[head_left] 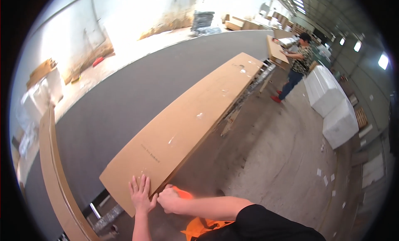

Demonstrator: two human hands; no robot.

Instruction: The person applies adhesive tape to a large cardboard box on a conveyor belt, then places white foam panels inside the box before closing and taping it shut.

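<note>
A long, flat brown cardboard box (183,124) lies in front of me, stretching away to the upper right. My left hand (142,195) rests flat on its near end, fingers spread. Just right of it, my right hand (168,198) is closed at the box's near right edge. Whatever it grips is mostly hidden by the fingers. Bright orange material (183,193) shows right behind this hand, and I cannot tell whether the hand holds it. More loose orange material (203,227) hangs below my right forearm.
The box lies along a wide grey surface (104,116). Another long cardboard piece (58,178) stands at the left. A co-worker (301,60) handles a cardboard box (276,51) at the far end. White wrapped blocks (332,103) stand on the right; paper scraps (325,180) litter the floor.
</note>
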